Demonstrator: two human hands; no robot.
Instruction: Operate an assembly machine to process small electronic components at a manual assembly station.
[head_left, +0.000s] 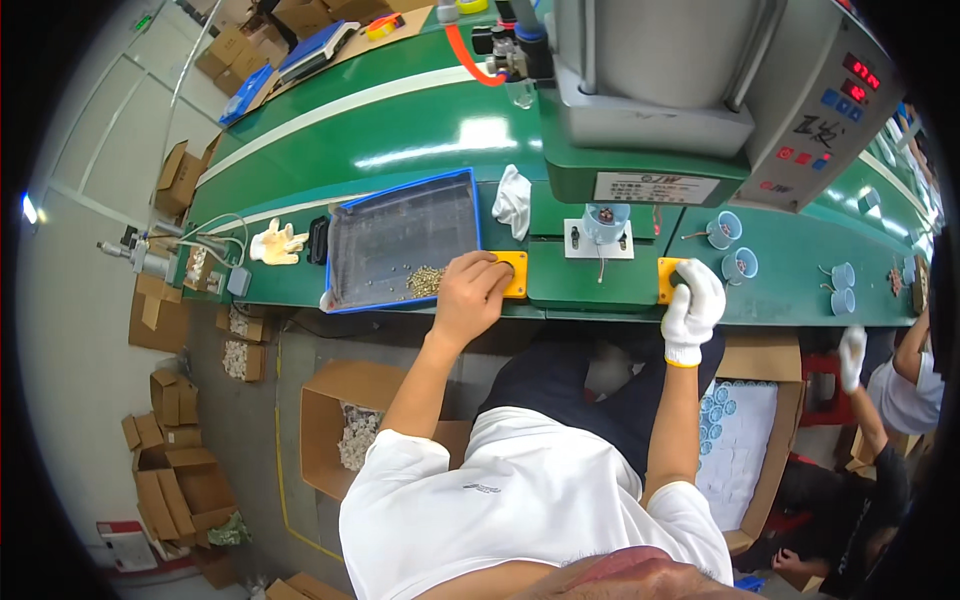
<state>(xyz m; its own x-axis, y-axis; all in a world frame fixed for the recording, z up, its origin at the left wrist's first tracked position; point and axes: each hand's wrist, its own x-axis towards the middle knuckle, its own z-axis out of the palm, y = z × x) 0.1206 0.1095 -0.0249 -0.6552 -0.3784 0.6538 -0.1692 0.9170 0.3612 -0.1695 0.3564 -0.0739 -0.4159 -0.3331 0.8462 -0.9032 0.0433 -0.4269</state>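
My bare left hand [470, 296], fingers curled, rests against a yellow button box [516, 274] on the bench's front edge. Opposite it, my right hand [693, 308] in a white knit glove is closed at a second yellow button box [667, 281]. Between them, a light blue plastic cup [605, 224] sits on a metal plate [572, 242] beneath the press [650, 110]. Small dark reddish parts show inside the cup, and a thin wire hangs from its front. Both buttons are partly hidden by my fingers.
Left of the press lies a blue-rimmed tray [400, 210] with small brass-coloured parts, beside a white cloth [513, 202] and a glove [277, 243]. Several blue cups [740, 265] stand to the right. Open cartons [340, 385] flank my legs; a co-worker [905, 385] sits at the right.
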